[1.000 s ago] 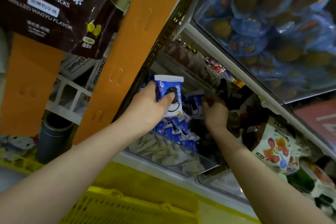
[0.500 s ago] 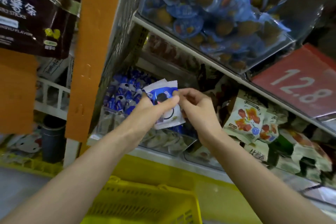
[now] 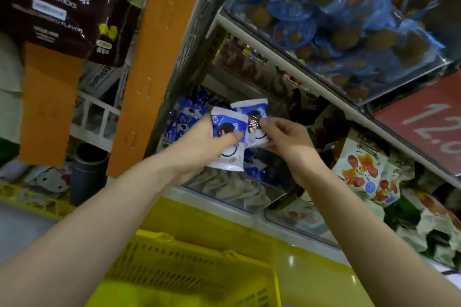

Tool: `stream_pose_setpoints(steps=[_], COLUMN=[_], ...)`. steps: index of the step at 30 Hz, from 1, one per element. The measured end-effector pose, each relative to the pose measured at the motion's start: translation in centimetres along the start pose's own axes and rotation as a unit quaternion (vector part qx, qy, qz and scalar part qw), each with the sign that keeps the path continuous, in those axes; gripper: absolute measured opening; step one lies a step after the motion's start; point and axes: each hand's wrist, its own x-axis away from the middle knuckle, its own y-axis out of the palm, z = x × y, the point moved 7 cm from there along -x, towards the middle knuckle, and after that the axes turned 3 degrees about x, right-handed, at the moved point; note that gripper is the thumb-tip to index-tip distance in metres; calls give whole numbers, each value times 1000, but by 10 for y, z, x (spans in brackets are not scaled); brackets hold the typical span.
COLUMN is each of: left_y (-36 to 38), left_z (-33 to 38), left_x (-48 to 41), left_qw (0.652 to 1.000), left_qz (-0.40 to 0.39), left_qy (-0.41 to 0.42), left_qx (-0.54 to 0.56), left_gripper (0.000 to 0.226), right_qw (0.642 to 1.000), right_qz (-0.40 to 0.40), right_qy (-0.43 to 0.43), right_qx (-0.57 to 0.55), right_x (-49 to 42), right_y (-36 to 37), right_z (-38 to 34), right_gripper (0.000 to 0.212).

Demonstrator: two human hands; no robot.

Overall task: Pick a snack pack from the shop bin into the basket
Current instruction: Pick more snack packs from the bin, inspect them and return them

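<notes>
We see the left hand (image 3: 199,142) gripping a blue and white snack pack (image 3: 225,123), with the thumb laid across its front and the fingers hidden behind it. Just beside this grip, on its right, the right hand (image 3: 287,139) pinches a second pack (image 3: 257,117) of the same kind between thumb and fingertips. The two packs overlap a little at their edges.

One second ago only the left hand had a pack, and the right hand was reaching deep among the dark packs further right. Half a second ago we could make out only one pack, and the right fingers were at its upper edge. Now both hands are drawn back and there are two packs, one in each hand.

Behind the grips lies the bin (image 3: 237,197), where more blue packs remain. The yellow basket (image 3: 159,235) stands well below the grips, and we cannot see inside it. To the right of the right hand hang bags with an orange print (image 3: 359,167).

For the task we judge that the picking is done, and more than asked: one pack is enough. What remains is to lower a pack over the basket and release it. The wrappers look thin and slippery, so a loose pinch could let one drop outside the rim.
</notes>
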Motion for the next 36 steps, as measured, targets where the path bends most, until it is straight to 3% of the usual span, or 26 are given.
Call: stream_pose_setpoints(steps=[4,8,15,21,28,32,36], left_y=[-27,-41,-56,-55,-51,-46,-26], left_z=[-1,1,5,5,8,10,9], left_x=[-13,-16,-15,-14,-13,-9,-5], left_qw=[996,995,992,994,994,993,993], left_qz=[61,83,106,92,88,91,59], left_qy=[-10,19,35,43,49,50,54], left_qx=[-64,-53,-52,-40,-33,-52,-88], left_gripper=[36,30,25,19,21,19,15], right_qw=[975,923,874,915,917,937,968], right_qz=[128,101,50,25,-7,28,63], right_qy=[-27,-37,-3,46,73,2,-108], right_qx=[181,369,484,401,393,349,217], right_x=[-39,-69,-91,-96,-103,-84,-38], right_y=[-11,4,13,21,27,28,29], right_z=[-1,13,44,64,76,52,10], right_gripper=[29,25,26,21,29,29,26])
